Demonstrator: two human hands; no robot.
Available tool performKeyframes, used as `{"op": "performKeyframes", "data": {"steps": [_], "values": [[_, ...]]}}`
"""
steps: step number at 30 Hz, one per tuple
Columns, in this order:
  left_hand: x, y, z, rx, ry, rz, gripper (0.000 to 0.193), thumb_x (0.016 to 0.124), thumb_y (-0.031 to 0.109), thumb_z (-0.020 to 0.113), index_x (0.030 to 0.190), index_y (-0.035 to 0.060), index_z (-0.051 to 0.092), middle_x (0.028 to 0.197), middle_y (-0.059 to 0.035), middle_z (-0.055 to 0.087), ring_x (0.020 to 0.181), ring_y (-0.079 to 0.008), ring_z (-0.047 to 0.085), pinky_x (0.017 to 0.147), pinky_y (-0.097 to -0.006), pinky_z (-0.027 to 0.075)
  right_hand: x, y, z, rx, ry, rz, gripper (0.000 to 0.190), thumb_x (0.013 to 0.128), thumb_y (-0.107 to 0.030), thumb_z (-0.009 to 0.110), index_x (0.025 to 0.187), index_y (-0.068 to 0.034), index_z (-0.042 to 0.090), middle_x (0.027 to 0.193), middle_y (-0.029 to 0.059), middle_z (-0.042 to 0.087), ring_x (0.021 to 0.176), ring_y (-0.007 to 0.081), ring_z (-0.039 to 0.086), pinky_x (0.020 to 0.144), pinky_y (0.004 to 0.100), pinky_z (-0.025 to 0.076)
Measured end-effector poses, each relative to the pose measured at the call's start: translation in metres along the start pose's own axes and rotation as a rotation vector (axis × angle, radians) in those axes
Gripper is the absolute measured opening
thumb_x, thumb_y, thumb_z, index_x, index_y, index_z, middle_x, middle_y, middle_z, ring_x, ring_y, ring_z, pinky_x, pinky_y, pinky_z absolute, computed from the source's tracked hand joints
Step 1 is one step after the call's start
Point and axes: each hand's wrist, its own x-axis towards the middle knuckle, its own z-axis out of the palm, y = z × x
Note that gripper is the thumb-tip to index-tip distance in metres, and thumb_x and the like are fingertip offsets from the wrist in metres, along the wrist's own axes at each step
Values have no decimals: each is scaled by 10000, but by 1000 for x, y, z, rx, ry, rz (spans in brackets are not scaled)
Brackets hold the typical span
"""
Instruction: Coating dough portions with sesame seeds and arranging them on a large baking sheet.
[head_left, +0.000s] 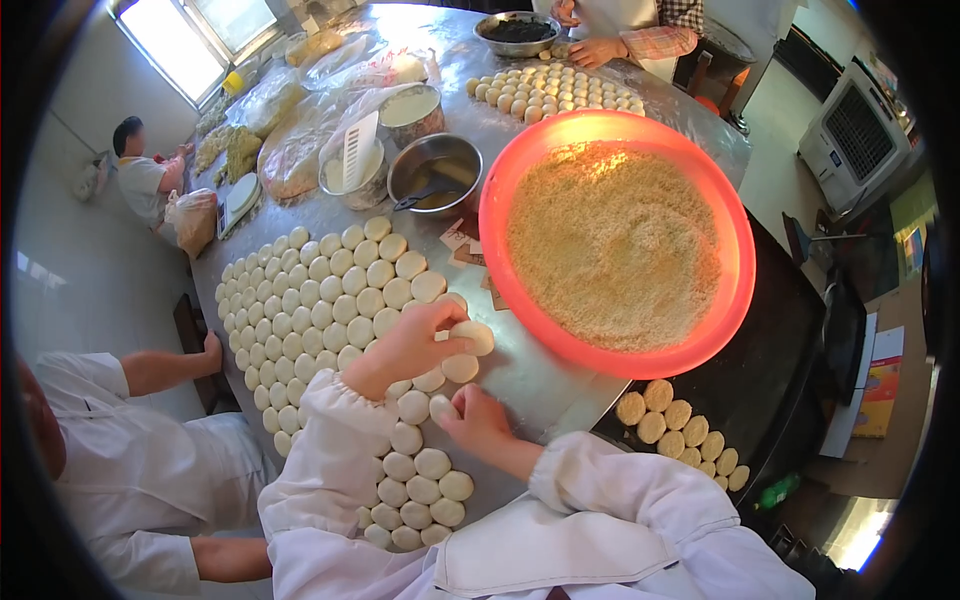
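My left hand (409, 341) pinches a pale round dough piece (475, 339) between thumb and fingers, just above the steel table (529, 405). Lower and to its right, my right hand (480, 426) grips another dough disc (442, 410) by its edge. Rows of flattened dough rounds (330, 289) cover the table beneath and left of my left hand, partly hidden by my sleeve. A smaller cluster of dough rounds (422, 489) lies close to my body. Right of both hands stands a large red plastic basin (517, 319), filled with pale sesame-like grains (615, 247).
Coated rounds (673, 425) lie on a black surface at right. Beyond are a steel bowl of liquid (436, 174), plastic bags (296, 154), a kitchen scale (240, 199) and dough balls (555, 94). One person stands close at left (142, 450); others work at the far side.
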Motion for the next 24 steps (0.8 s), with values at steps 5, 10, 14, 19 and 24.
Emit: {"op": "performKeyframes", "data": {"steps": [5,10,14,19,24], "values": [[31,50,0,-580,206,0,244,856,98,719,1046,3,600,964,-55,660,875,-87,625,741,-252,508,-49,-13,-118,357,-261,-127,308,808,-206,741,986,-27,564,831,81,649,756,186,640,678,336,515],[112,88,47,39,536,144,332,832,147,743,1104,31,592,1059,-113,658,948,-200,657,809,-314,520,-27,-34,-254,5,416,-340,280,798,-158,764,952,-24,572,830,90,626,726,194,631,654,319,514],[171,72,91,417,523,348,390,767,217,776,1075,40,614,1028,-152,643,953,-307,641,823,-390,518,40,26,-307,-537,637,-583,239,786,-157,725,935,-26,592,932,149,621,850,307,626,743,410,517],[182,78,101,474,362,209,518,755,321,759,1160,52,581,1044,-169,616,1001,-361,610,863,-431,500,61,42,-343,-626,527,-590,329,769,-182,718,1040,-41,597,1037,161,612,977,337,606,831,450,505],[199,104,109,651,246,-38,533,768,338,742,1199,82,562,1144,-179,581,1078,-366,583,896,-450,497,71,8,-318,-760,449,-205,446,782,-303,737,1125,-67,579,1184,157,538,1045,363,573,886,446,502]]}}
